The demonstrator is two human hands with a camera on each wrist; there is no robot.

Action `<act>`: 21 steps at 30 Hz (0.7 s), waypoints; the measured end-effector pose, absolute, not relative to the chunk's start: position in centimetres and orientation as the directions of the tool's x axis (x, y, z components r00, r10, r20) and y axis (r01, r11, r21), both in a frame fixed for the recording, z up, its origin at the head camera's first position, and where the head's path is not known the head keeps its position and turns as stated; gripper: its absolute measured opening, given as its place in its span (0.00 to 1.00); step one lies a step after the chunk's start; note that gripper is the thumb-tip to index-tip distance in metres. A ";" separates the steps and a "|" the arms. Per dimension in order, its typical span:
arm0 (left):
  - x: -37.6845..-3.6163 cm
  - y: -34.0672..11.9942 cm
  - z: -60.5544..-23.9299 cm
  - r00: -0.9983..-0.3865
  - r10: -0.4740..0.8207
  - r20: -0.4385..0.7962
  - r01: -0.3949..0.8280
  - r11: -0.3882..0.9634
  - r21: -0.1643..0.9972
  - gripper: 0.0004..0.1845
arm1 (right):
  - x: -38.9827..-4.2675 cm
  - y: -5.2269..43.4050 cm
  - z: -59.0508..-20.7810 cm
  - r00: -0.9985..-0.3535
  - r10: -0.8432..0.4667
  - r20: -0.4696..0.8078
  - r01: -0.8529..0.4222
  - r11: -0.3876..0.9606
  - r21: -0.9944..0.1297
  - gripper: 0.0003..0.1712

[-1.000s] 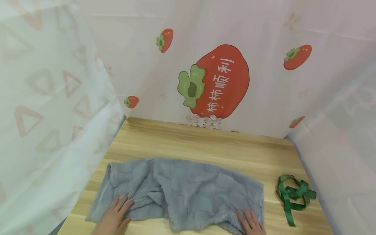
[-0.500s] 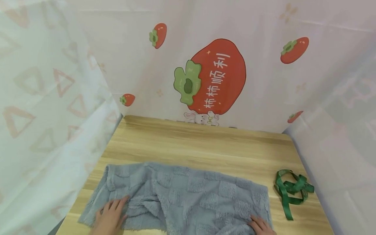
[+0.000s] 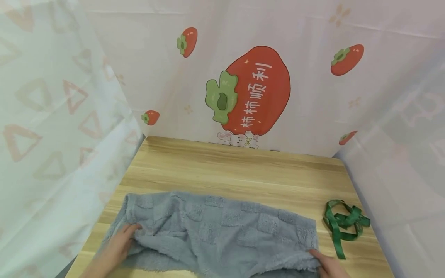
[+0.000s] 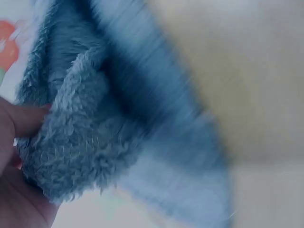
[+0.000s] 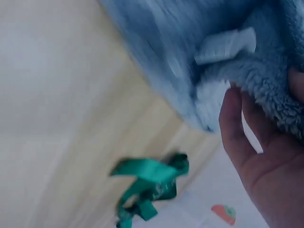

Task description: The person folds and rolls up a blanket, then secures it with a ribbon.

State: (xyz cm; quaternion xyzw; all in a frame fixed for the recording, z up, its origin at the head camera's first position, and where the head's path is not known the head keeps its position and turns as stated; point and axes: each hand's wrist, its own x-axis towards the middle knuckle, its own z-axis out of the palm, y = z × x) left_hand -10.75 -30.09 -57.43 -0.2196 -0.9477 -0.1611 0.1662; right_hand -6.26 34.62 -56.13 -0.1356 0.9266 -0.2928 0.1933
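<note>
A blue-grey plush cloth (image 3: 229,231) with a raised check pattern lies rumpled across the front of the wooden table. Near its left end my left hand (image 3: 121,239) pinches the near edge and lifts it in a fold. At close range in the left wrist view, thumb and fingers hold a fluffy stitched edge (image 4: 71,147). My right hand (image 3: 326,264) grips the right end of the same edge, raised a little. Beside those fingers, a small white label (image 5: 225,46) shows on the cloth in the right wrist view. The lower front of the cloth runs out of the head view.
A tangled green ribbon (image 3: 344,224) lies on the table to the right of the cloth. Behind the wooden table (image 3: 236,166) hangs a white curtain (image 3: 146,58) printed with persimmons. Pale sheets close in the left and right sides.
Both hands lay flat on the cloth before; now they grip its near edge and lift it. The right hand moved outward to the right. The head view shifted slightly.
</note>
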 end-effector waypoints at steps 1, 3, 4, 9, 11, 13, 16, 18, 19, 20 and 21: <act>-11.3 -30.5 -56.6 -0.856 0.357 0.373 0.463 0.851 0.248 0.29 | -6.6 35.3 -55.6 -0.899 -0.381 -0.215 -0.183 0.774 -0.607 0.25; -12.2 -31.2 -54.8 -0.902 0.315 0.296 0.400 0.868 0.296 0.27 | -7.4 36.5 -54.4 -0.914 -0.383 -0.136 -0.228 0.760 -0.609 0.26; -12.7 -31.6 -54.0 -0.914 0.299 0.273 0.376 0.878 0.297 0.25 | -7.9 37.1 -53.8 -0.920 -0.377 -0.110 -0.236 0.755 -0.611 0.26; -15.8 -33.1 -50.3 -0.913 0.293 0.283 0.375 0.876 0.304 0.19 | -10.8 38.6 -51.0 -0.920 -0.350 -0.176 -0.106 0.655 -0.748 0.19; -17.3 -33.4 -49.0 -0.903 0.303 0.305 0.395 0.864 0.311 0.18 | -11.9 38.9 -50.1 -0.915 -0.340 -0.217 -0.045 0.620 -0.784 0.19; -19.0 -33.5 -48.1 -0.889 0.312 0.334 0.417 0.854 0.313 0.16 | -13.1 38.8 -49.0 -0.891 -0.332 -0.308 0.055 0.595 -0.802 0.26; -21.8 -33.2 -47.4 -0.871 0.336 0.359 0.449 0.842 0.301 0.15 | -15.1 38.2 -47.8 -0.864 -0.264 -0.429 0.201 0.601 -0.774 0.29; -23.7 -33.0 -47.0 -0.868 0.349 0.354 0.460 0.833 0.307 0.14 | -16.5 37.7 -47.4 -0.876 -0.226 -0.426 0.224 0.591 -0.775 0.26; -24.7 -33.0 -46.9 -0.869 0.353 0.347 0.461 0.832 0.309 0.14 | -17.2 37.6 -47.4 -0.906 -0.208 -0.368 0.182 0.594 -0.783 0.23; -25.7 -33.1 -46.8 -0.874 0.352 0.335 0.456 0.831 0.317 0.13 | -18.0 37.5 -47.5 -0.939 -0.180 -0.293 0.125 0.615 -0.779 0.20; -26.6 -33.2 -46.7 -0.885 0.345 0.313 0.443 0.831 0.335 0.11 | -18.8 37.4 -47.7 -0.967 -0.154 -0.203 0.066 0.617 -0.784 0.17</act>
